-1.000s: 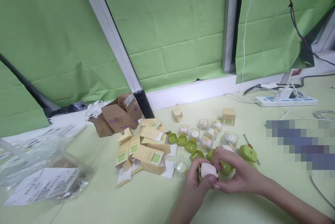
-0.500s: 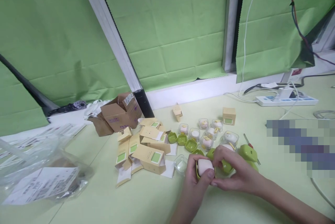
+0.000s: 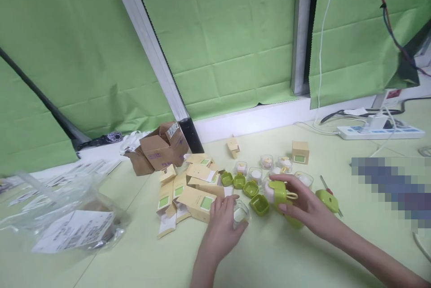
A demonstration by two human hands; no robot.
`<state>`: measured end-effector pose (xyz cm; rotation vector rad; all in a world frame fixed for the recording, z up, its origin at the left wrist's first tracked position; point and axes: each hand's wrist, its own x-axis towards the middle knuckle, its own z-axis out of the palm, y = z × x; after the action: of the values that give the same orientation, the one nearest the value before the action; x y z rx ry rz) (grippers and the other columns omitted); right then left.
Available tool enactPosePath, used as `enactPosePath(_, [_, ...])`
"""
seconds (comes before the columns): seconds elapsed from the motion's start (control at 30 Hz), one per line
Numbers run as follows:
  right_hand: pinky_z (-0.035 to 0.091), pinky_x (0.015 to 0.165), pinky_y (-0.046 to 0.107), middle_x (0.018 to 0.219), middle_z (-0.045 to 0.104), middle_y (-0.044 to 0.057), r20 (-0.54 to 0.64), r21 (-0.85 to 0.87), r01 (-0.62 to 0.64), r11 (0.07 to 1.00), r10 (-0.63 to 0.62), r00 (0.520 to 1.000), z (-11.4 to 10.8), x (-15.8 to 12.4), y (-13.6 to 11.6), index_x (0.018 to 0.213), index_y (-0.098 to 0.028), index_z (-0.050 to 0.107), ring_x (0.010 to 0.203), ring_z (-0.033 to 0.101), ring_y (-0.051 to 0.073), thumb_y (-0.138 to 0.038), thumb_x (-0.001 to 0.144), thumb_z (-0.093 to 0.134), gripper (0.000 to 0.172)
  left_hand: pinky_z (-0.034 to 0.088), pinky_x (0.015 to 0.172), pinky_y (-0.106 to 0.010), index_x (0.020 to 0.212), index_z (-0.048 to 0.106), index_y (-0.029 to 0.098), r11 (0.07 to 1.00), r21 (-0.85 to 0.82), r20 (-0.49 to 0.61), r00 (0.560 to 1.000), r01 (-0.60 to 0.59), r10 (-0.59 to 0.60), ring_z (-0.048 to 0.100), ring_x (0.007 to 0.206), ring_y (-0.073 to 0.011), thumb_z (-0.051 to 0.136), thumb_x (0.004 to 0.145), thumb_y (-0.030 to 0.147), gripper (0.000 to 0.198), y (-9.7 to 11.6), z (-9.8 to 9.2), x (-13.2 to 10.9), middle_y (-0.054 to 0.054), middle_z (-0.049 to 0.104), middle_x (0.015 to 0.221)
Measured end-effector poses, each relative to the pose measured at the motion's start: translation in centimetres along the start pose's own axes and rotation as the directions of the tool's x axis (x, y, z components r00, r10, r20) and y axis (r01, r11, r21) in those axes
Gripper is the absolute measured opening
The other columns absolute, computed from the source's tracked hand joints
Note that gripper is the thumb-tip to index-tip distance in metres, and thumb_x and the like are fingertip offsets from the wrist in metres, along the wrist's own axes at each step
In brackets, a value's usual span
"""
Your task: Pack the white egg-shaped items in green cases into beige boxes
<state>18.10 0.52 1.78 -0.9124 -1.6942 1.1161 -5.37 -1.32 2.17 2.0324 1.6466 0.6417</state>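
Observation:
My right hand (image 3: 303,202) grips a green case (image 3: 280,193) with a pale rounded body and a yellow loop that points right. Around a clear plastic cup (image 3: 240,212) beside the cartons, my left hand (image 3: 224,218) has its fingers and thumb spread; whether they press on it is hard to tell. Between the hands lies an open green shell (image 3: 259,205), with several more in a row behind it. Clear cups with pale items inside, such as one clear cup (image 3: 255,175), stand behind my right hand.
Flattened beige cartons (image 3: 197,202) are piled left of my left hand. Farther back stand a brown cardboard box (image 3: 161,146) and a small beige box (image 3: 300,152). A screwdriver (image 3: 328,189), a green case (image 3: 327,200) and a power strip (image 3: 380,133) are at the right. A plastic bag (image 3: 101,220) lies left.
My hands have parted. The left has let go of the case and moved left to the clear cup. The right now holds the case alone, turned on its side. The view has shifted slightly.

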Motion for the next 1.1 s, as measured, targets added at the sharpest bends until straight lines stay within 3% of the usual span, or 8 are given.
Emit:
enactPosePath(0.27, [0.044, 0.087, 0.034, 0.107, 0.060, 0.002, 0.263, -0.296, 0.162, 0.941, -0.082, 0.961, 1.2, -0.6, -0.5, 0.109, -0.027, 0.055, 0.100, 0.055, 0.022, -0.009, 0.063, 0.059, 0.049, 0.036, 0.094, -0.035, 0.130, 0.014, 0.020, 0.871, -0.476, 0.353, 0.933, 0.121, 0.063, 0.049, 0.111, -0.0253, 0.069, 0.060, 0.021, 0.090, 2.5, 2.8, -0.9, -0.010, 0.050, 0.121])
enactPosePath(0.5, [0.044, 0.084, 0.034, 0.107, 0.065, 0.002, 0.420, -0.446, 0.308, 0.841, -0.108, 0.901, 1.1, -0.4, -1.3, 0.111, -0.028, 0.058, 0.097, 0.058, 0.023, -0.009, 0.057, 0.057, 0.057, 0.036, 0.093, -0.033, 0.127, 0.019, 0.018, 0.854, -0.507, 0.356, 0.930, 0.114, 0.087, 0.049, 0.107, -0.0225, 0.071, 0.058, 0.024, 0.087, 2.3, 3.4, -0.7, -0.008, 0.051, 0.114])
enactPosePath(0.73, [0.043, 0.085, 0.034, 0.104, 0.064, 0.005, 0.499, -0.521, 0.307, 0.796, -0.007, 0.867, 1.1, -0.2, -1.0, 0.109, -0.026, 0.061, 0.100, 0.056, 0.025, -0.019, 0.067, 0.063, 0.043, 0.037, 0.095, -0.037, 0.128, 0.022, 0.018, 0.887, -0.454, 0.330, 0.940, 0.081, 0.083, 0.048, 0.110, -0.0250, 0.077, 0.051, 0.030, 0.095, 2.0, 3.0, -1.5, -0.011, 0.047, 0.119])
enactPosePath(0.8, [0.043, 0.084, 0.034, 0.108, 0.062, 0.005, 0.513, -0.532, 0.267, 0.804, 0.055, 0.856, 0.8, -0.3, -0.8, 0.111, -0.029, 0.060, 0.101, 0.055, 0.025, -0.030, 0.071, 0.066, 0.040, 0.035, 0.098, -0.039, 0.127, 0.029, 0.020, 0.934, -0.353, 0.215, 0.976, 0.059, 0.020, 0.042, 0.117, -0.0275, 0.076, 0.053, 0.040, 0.091, 1.5, 1.7, -1.7, -0.013, 0.042, 0.127])
enactPosePath(0.87, [0.044, 0.081, 0.034, 0.106, 0.063, 0.004, 0.520, -0.548, 0.238, 0.802, 0.103, 0.848, 0.7, -0.4, -0.7, 0.111, -0.031, 0.060, 0.098, 0.057, 0.025, -0.036, 0.070, 0.069, 0.042, 0.029, 0.101, -0.045, 0.123, 0.040, 0.020, 0.985, -0.133, -0.072, 0.990, 0.109, -0.119, 0.037, 0.121, -0.0293, 0.060, 0.070, 0.048, 0.063, 0.5, 0.1, -1.4, -0.013, 0.042, 0.128])
enactPosePath(0.97, [0.045, 0.078, 0.035, 0.102, 0.064, 0.003, 0.508, -0.575, 0.247, 0.780, 0.104, 0.855, 0.9, -0.5, -0.6, 0.112, -0.031, 0.059, 0.092, 0.059, 0.025, -0.032, 0.067, 0.071, 0.046, 0.020, 0.100, -0.056, 0.119, 0.048, 0.015, 0.879, 0.197, -0.528, 0.803, 0.434, -0.278, 0.029, 0.125, -0.0373, 0.045, 0.080, 0.048, 0.052, -1.5, -1.4, -0.8, -0.020, 0.039, 0.132])
enactPosePath(1.03, [0.045, 0.077, 0.036, 0.102, 0.064, 0.004, 0.503, -0.581, 0.278, 0.765, 0.068, 0.862, 1.1, -0.6, -0.6, 0.114, -0.031, 0.058, 0.091, 0.059, 0.025, -0.028, 0.069, 0.066, 0.046, 0.021, 0.098, -0.057, 0.119, 0.050, 0.013, 0.797, 0.251, -0.614, 0.727, 0.550, -0.309, 0.026, 0.126, -0.0392, 0.048, 0.079, 0.045, 0.051, -2.6, -1.5, -0.8, -0.022, 0.035, 0.136])
enactPosePath(1.1, [0.044, 0.077, 0.037, 0.101, 0.065, 0.005, 0.508, -0.577, 0.322, 0.751, 0.021, 0.861, 1.3, -0.7, -0.6, 0.116, -0.030, 0.058, 0.090, 0.060, 0.026, -0.025, 0.069, 0.063, 0.047, 0.022, 0.098, -0.056, 0.114, 0.053, 0.017, 0.806, 0.227, -0.587, 0.737, 0.546, -0.334, 0.026, 0.127, -0.0387, 0.050, 0.077, 0.046, 0.047, -3.2, -1.0, -1.4, -0.020, 0.032, 0.138])
